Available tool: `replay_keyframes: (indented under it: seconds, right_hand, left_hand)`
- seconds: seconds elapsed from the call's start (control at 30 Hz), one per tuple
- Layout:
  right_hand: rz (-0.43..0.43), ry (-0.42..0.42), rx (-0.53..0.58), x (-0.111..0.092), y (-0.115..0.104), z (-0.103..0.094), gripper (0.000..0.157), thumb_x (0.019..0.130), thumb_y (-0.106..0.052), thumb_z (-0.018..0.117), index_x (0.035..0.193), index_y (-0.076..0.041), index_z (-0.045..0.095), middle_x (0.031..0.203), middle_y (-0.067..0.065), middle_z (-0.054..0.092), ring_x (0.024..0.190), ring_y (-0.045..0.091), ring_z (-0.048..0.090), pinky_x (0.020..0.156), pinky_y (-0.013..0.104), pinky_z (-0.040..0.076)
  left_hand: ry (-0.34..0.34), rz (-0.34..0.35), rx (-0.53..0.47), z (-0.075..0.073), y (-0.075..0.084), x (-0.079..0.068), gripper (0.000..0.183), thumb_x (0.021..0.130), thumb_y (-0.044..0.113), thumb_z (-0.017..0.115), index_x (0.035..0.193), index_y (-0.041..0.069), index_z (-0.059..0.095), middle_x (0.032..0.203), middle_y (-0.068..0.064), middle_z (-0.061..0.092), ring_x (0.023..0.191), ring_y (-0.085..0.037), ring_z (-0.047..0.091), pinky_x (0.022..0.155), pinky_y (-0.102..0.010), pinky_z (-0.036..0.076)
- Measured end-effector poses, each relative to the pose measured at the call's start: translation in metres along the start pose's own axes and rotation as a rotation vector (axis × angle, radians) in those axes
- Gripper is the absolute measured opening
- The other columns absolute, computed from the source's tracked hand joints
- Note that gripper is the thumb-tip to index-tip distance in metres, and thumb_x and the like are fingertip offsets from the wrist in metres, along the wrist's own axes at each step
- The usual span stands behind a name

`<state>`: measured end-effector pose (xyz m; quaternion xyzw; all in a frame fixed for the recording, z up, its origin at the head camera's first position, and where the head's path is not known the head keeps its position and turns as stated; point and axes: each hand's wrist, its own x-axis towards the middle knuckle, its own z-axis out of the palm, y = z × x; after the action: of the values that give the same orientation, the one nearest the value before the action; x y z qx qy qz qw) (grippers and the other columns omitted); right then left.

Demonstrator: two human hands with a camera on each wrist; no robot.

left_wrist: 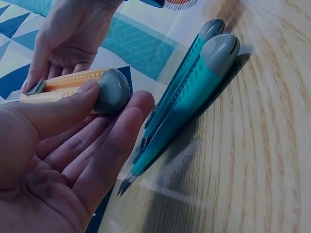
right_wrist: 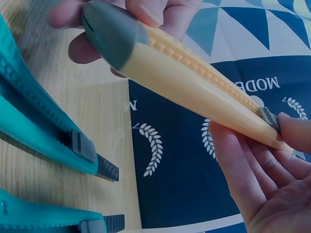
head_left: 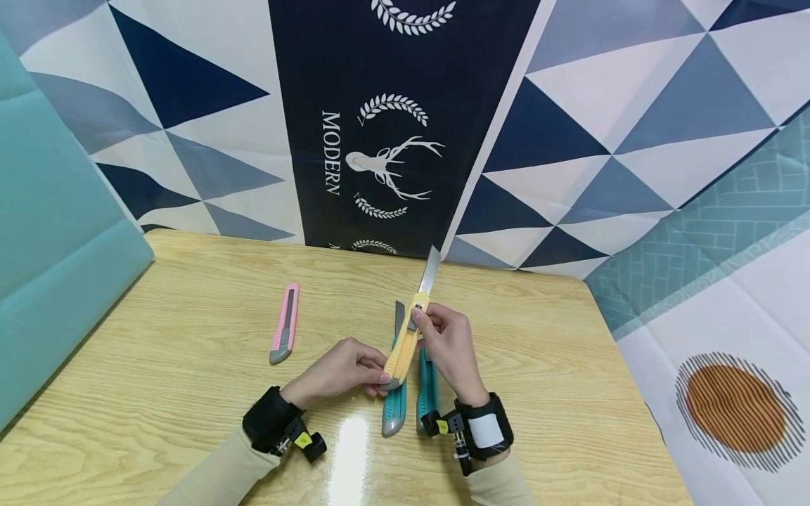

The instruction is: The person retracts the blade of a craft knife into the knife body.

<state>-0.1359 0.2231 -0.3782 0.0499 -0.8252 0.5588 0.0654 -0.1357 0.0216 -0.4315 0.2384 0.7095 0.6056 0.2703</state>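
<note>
Held above the table is a yellow utility knife (head_left: 402, 351) with a long metal blade (head_left: 429, 273) extended toward the back wall. My left hand (head_left: 342, 369) pinches its grey butt end (left_wrist: 112, 91) between thumb and fingers. Farther up the body, my right hand (head_left: 452, 348) grips the knife, its thumb at the grey slider (right_wrist: 268, 118). Beneath lie two teal utility knives on the table. The left teal knife (head_left: 395, 411) is partly covered by the yellow one; the right teal knife (head_left: 427, 386) is partly hidden by my right hand.
A pink utility knife (head_left: 285, 327) lies on the wooden table (head_left: 190, 337), left of my hands. Patterned cloth (head_left: 392, 161) hangs behind the table's back edge. A teal panel (head_left: 57, 211) borders the left side.
</note>
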Motion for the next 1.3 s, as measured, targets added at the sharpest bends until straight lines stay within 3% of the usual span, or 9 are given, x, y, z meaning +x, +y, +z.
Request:
replay_keyframes:
  seconds: [0.23,0.53,0.83,1.03,1.3]
  right_hand:
    - [0.004,-0.008,-0.004,0.0003,0.0008,-0.0008,0.021,0.098,-0.015,0.061,0.104,0.002,0.071,0.085,0.02,0.073,0.067,0.018,0.07,0.06,0.042,0.062]
    - [0.012,-0.032,-0.012,0.0001,-0.0018,-0.0003,0.017,0.096,-0.009,0.063,0.108,0.002,0.07,0.088,0.019,0.074,0.068,0.015,0.068,0.063,0.045,0.061]
    - [0.009,-0.022,-0.015,0.0006,-0.0016,0.001,0.019,0.097,-0.009,0.062,0.109,0.003,0.069,0.088,0.019,0.073,0.069,0.016,0.069,0.064,0.045,0.061]
    - [0.014,-0.023,-0.021,0.0002,-0.0018,0.0007,0.018,0.097,-0.01,0.062,0.109,0.003,0.069,0.088,0.018,0.073,0.069,0.014,0.068,0.066,0.047,0.061]
    - [0.0,-0.044,-0.047,-0.0002,-0.0018,0.0005,0.02,0.094,-0.005,0.065,0.113,0.002,0.066,0.094,0.016,0.073,0.083,0.019,0.071,0.071,0.027,0.061]
  left_hand:
    - [0.006,0.01,0.001,0.0006,-0.0009,0.0004,0.017,0.094,0.011,0.065,0.107,0.001,0.073,0.091,-0.017,0.076,0.081,-0.027,0.074,0.069,-0.034,0.063]
    - [0.017,0.017,-0.002,0.0013,-0.0018,0.0012,0.021,0.094,0.011,0.066,0.108,-0.003,0.071,0.093,-0.018,0.076,0.08,-0.023,0.074,0.069,-0.034,0.063]
    - [0.019,0.024,-0.011,0.0015,-0.0023,0.0009,0.023,0.094,0.01,0.066,0.111,-0.005,0.07,0.095,-0.021,0.075,0.084,-0.031,0.074,0.07,-0.037,0.064]
    - [0.033,0.013,0.006,0.002,-0.0024,0.0019,0.022,0.093,0.011,0.067,0.11,-0.003,0.071,0.093,-0.019,0.076,0.081,-0.027,0.075,0.069,-0.035,0.064]
    - [0.055,-0.006,0.001,0.002,-0.0014,0.0024,0.022,0.094,0.011,0.066,0.111,-0.003,0.07,0.093,-0.018,0.076,0.078,-0.02,0.074,0.069,-0.034,0.064]
